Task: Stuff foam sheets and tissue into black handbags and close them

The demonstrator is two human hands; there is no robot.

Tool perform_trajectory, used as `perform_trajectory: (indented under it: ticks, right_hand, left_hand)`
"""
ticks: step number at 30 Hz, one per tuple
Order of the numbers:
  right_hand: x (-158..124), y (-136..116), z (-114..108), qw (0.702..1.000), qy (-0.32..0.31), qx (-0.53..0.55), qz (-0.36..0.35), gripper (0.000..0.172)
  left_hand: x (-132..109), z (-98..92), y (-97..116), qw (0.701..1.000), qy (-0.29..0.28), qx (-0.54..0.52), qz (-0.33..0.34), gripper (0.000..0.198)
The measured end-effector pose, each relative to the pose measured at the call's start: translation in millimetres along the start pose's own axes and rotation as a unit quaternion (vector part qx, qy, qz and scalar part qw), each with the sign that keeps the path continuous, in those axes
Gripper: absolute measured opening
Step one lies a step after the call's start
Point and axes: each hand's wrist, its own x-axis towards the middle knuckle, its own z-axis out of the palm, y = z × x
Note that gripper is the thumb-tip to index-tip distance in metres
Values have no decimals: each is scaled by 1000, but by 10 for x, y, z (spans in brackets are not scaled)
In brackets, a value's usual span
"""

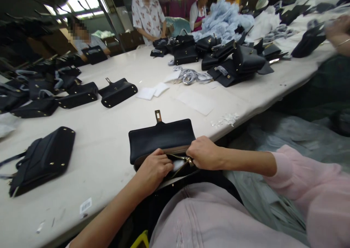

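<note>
A black handbag [161,136] with a gold clasp tab lies at the near edge of the white table [109,131], its flap thrown back. My left hand [154,167] is closed with its fingers inside the bag's open zip pocket, next to something white. My right hand [203,153] is closed on the gold zip at the bag's right end. Both hands touch the bag.
Another black bag [41,160] lies at the near left, one [117,92] further back, and several more in piles at the left and far right. White paper sheets [151,92] lie mid-table. Other people work at the far side; a person's hand [337,31] shows at the right.
</note>
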Motion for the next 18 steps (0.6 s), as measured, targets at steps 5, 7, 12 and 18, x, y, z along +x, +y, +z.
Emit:
perform_trajectory:
  ticks: [5, 7, 12, 18]
  right_hand:
    - [26, 45, -50, 997, 53, 33, 41, 18]
    - [30, 53, -56, 995, 64, 58, 49, 18]
    - [33, 70, -39, 984, 87, 135, 72, 25]
    - [33, 53, -19, 980, 74, 173, 65, 27]
  left_hand:
    - [67, -31, -48, 996, 23, -42, -81, 30]
    - [41, -123, 10, 986, 52, -108, -119, 30]
    - [46, -251, 317, 969, 188, -58, -149, 22]
    - [245, -209, 409, 990, 52, 22, -128, 54]
